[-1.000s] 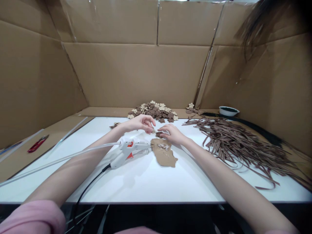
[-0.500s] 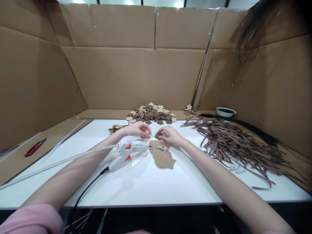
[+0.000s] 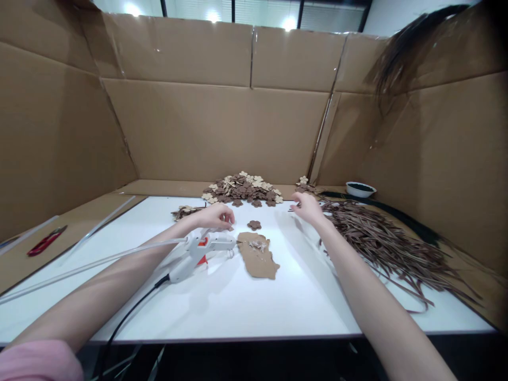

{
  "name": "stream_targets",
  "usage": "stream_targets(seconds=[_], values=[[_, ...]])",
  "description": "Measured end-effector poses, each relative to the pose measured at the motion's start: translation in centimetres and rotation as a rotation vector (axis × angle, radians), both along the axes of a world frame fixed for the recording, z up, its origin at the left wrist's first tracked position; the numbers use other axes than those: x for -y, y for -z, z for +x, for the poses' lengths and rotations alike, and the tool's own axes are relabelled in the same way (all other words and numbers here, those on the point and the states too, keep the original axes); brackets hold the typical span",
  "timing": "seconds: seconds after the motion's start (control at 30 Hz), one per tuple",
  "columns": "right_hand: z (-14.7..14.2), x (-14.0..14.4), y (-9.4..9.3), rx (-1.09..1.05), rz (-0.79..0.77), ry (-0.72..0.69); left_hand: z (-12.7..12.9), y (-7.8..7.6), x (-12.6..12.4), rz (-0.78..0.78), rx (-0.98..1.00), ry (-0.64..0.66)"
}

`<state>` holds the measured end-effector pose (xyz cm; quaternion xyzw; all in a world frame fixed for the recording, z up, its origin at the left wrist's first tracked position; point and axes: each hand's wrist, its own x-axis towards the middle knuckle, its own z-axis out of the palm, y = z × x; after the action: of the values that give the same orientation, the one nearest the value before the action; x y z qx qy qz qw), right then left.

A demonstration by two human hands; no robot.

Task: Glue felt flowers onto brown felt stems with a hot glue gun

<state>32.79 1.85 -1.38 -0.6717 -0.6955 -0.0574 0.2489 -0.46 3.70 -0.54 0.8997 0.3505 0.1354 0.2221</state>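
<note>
A brown flower cutout (image 3: 254,225) lies on the white board between my hands. My left hand (image 3: 219,216) is closed, its fingers curled together just left of the flower; whatever they pinch is too small to make out. My right hand (image 3: 308,208) is at the left tips of a heap of brown strips (image 3: 381,243), thumb and fingers apart. Below the flower rests a torn cardboard piece (image 3: 257,259) with dried glue on it. A white hot glue gun (image 3: 198,251) stands beside it, its nozzle over the cardboard's left edge.
Behind is a pile of brown and cream flower cutouts (image 3: 244,188), with a smaller cluster (image 3: 304,184) to its right. A small strip bundle (image 3: 184,212) lies left. A white bowl (image 3: 360,190) and a red utility knife (image 3: 46,242) sit at the sides. Cardboard walls (image 3: 214,132) enclose the board.
My right hand has let go of the brown flower and moved right to the strips, its fingers parting. The flower stays on the board. My left hand remains close to the glue gun.
</note>
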Motion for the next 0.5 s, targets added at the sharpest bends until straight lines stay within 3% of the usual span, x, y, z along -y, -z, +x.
stream_targets(seconds=[0.1, 0.23, 0.37, 0.5], values=[[3.6, 0.1, -0.5, -0.027, -0.007, 0.29, -0.4, -0.3, 0.7, 0.019, 0.056, -0.042], [6.2, 0.5, 0.2, -0.09, -0.142, 0.5, -1.1, -0.7, 1.7, 0.06, 0.11, -0.081], [6.9, 0.3, 1.5, -0.092, -0.208, 0.593, -1.6, -0.4, 1.9, 0.08, 0.176, -0.115], [7.0, 0.2, 2.0, -0.111, -0.204, 0.591, -2.0, 0.2, 1.7, 0.095, 0.21, -0.163]])
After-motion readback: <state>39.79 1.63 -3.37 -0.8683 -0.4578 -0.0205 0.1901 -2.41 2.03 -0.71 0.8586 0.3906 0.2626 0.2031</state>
